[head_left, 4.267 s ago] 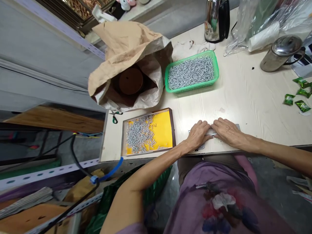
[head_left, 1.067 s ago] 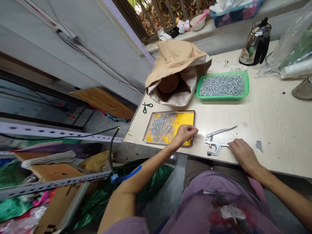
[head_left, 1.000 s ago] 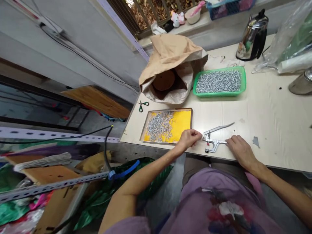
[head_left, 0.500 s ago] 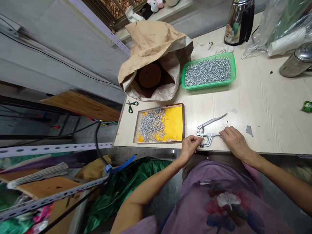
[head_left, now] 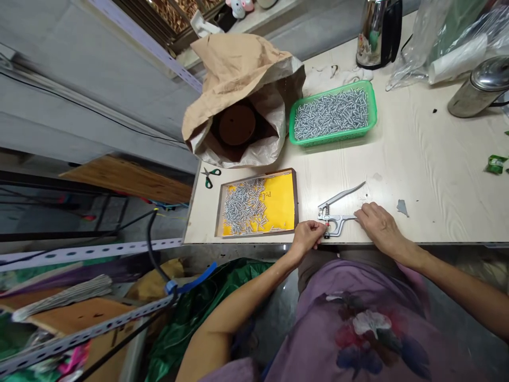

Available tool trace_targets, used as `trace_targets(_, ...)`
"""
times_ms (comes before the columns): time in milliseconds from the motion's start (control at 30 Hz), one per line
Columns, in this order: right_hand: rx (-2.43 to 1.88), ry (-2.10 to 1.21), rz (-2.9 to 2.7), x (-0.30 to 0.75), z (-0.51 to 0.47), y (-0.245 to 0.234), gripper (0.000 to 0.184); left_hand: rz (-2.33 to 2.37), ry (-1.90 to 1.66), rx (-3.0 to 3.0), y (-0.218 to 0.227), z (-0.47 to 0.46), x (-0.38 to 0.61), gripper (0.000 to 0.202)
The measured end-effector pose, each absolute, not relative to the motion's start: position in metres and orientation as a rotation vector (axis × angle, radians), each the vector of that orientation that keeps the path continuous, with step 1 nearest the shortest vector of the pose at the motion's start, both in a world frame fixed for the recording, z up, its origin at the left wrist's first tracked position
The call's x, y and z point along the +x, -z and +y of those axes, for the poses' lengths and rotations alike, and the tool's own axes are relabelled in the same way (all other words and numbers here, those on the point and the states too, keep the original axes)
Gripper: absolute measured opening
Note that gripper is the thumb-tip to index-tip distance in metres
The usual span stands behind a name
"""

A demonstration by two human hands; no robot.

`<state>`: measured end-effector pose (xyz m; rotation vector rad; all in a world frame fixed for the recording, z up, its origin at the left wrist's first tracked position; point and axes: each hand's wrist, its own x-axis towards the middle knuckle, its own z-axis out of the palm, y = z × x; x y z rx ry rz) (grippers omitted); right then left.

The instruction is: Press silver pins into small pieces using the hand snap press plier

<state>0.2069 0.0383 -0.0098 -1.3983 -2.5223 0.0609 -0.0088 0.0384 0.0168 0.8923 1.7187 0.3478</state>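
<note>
Silver snap-fastener pliers [head_left: 337, 225] lie at the table's front edge, their handles spread apart and pointing right. My right hand [head_left: 379, 228] is closed, its fingertips gripping the end of the lower handle. At the other end, my left hand [head_left: 308, 236] is pinched beside the jaws, its fingertips against them. A speck of red shows at those fingertips; whatever small piece they hold is hidden. Left of this hand is a shallow tray with a yellow bottom [head_left: 281, 204], with many small silver metal pieces [head_left: 243, 207] heaped in its left half.
Behind the tray stands an open brown paper sack [head_left: 242, 69]. A green basket [head_left: 334, 139] full of similar metal pieces is beside it. Scissors [head_left: 210, 176] lie at the left edge. A kettle [head_left: 377, 37], a metal mug [head_left: 475, 90] and a green wrapper [head_left: 496, 164] are farther right.
The whole view has shifted slightly, with the table's things appearing a little farther left. Both hands keep their places on the pliers, whose handles are still spread.
</note>
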Motion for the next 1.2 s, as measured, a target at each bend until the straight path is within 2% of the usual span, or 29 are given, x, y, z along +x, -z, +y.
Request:
trace_targets(333,-1.322,-0.304,-2.627,0.211,0.059,-0.004,0.020,1.722,-0.253,1.008,-0.017,0.041,-0.009,0.015)
trace_targets(533,-1.412,-0.113,-2.686,0.199,0.107,-0.004,0.033,1.736,-0.258,1.043,-0.019,0.038,-0.008,0.015)
trace_targets(767,-1.301,-0.075,-2.725,0.200,0.128,0.011,0.028,1.733,-0.221,0.961,-0.027,0.042,-0.003,0.015)
trace_targets(1200,-1.309,-0.191,-2.769,0.201,0.126,0.001,0.026,1.726,-0.145,0.960,-0.026,0.037,-0.001,0.017)
